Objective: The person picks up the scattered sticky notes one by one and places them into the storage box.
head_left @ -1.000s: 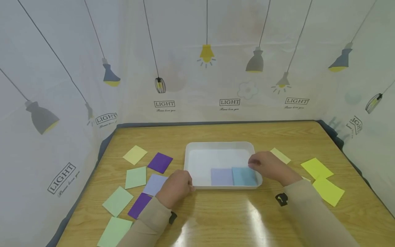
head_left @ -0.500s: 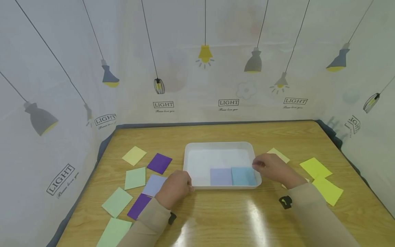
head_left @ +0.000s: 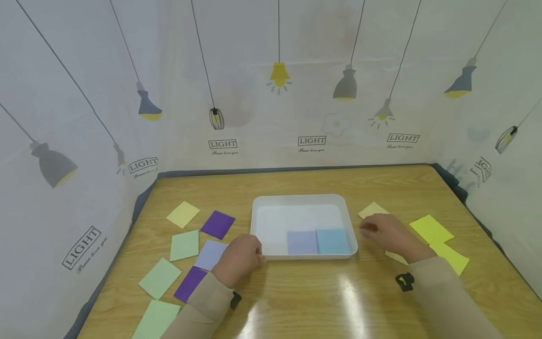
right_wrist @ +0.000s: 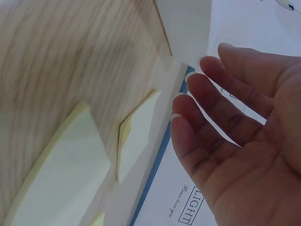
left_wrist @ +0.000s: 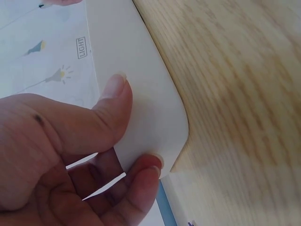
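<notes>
A white tray (head_left: 271,219) sits mid-table. In its near right part lie a lilac sticky note (head_left: 302,242) and a light blue sticky note (head_left: 333,241), side by side. My left hand (head_left: 238,260) holds the tray's near left corner; the left wrist view has the thumb on the white wall (left_wrist: 136,80) and fingertips curled at the corner. Beyond the tray's right side hovers my right hand (head_left: 394,235), close to a pale yellow sticky note (head_left: 373,208). Its fingers are loosely bent with nothing between them, as the right wrist view (right_wrist: 244,117) confirms.
At left lie purple sticky notes (head_left: 218,224), a lilac-blue one (head_left: 210,254), several pale green ones (head_left: 160,278) and a pale yellow one (head_left: 183,214). Bright yellow notes (head_left: 450,256) lie at right, another pale one (head_left: 396,257) partly under the right hand. A lamp-printed curtain (head_left: 254,150) surrounds the table.
My right hand has moved right, from over the blue note at the tray's right edge to outside the tray. The left hand stays at the tray corner. The head view shifts slightly.
</notes>
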The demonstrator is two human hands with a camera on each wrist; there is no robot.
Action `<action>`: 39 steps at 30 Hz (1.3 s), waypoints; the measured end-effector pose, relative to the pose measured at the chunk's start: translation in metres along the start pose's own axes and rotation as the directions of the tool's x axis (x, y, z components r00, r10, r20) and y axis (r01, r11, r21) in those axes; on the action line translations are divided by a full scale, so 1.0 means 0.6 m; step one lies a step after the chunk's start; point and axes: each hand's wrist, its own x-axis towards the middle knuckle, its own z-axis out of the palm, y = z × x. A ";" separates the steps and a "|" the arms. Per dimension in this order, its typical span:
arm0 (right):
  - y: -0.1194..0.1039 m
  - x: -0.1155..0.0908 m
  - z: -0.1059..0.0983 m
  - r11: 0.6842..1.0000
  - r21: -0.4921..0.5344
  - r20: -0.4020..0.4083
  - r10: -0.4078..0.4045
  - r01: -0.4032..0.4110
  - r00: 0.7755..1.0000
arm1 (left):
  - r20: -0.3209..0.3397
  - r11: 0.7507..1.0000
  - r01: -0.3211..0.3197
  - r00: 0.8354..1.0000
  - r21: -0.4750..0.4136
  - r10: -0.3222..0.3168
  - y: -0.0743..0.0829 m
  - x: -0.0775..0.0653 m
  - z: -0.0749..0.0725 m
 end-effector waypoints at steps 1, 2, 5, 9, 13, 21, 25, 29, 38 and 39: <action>0.003 -0.003 -0.001 1.000 -0.002 0.008 0.014 -0.014 1.000 | 0.002 1.000 0.001 1.000 0.000 -0.001 0.000 0.000 0.000; 0.007 -0.006 -0.002 1.000 -0.004 0.014 0.022 -0.022 1.000 | 0.003 1.000 0.001 1.000 0.000 -0.001 0.000 0.000 0.001; 0.019 -0.016 -0.005 0.999 -0.004 0.023 0.044 -0.044 0.999 | 0.006 1.000 0.001 1.000 0.001 -0.001 0.000 0.001 0.001; 0.039 -0.027 -0.007 0.998 0.000 0.013 0.059 -0.059 0.998 | 0.005 1.000 0.006 1.000 -0.003 -0.006 0.002 0.000 -0.001; 0.057 -0.038 -0.010 0.999 -0.027 -0.024 0.042 -0.043 0.999 | 0.000 1.000 0.006 1.000 -0.009 -0.006 0.002 -0.002 -0.002; 0.084 -0.060 -0.019 0.997 -0.016 -0.030 0.078 -0.078 0.997 | -0.009 1.000 -0.007 1.000 -0.011 0.007 -0.001 0.000 0.003; 0.095 -0.067 -0.021 0.994 -0.020 -0.013 0.103 -0.104 0.995 | -0.006 1.000 -0.004 1.000 0.003 0.004 -0.001 0.000 0.002; 0.101 -0.072 -0.024 0.993 -0.014 -0.013 0.120 -0.120 0.993 | -0.005 1.000 0.000 1.000 0.010 0.000 0.000 0.000 0.002; 0.116 -0.072 -0.022 0.989 -0.029 -0.007 0.147 -0.147 0.989 | -0.010 1.000 -0.018 1.000 0.018 0.018 -0.001 0.001 0.004; 0.116 -0.071 -0.023 0.989 -0.033 -0.005 0.147 -0.147 0.989 | -0.010 1.000 -0.018 1.000 0.019 0.018 -0.001 0.000 0.004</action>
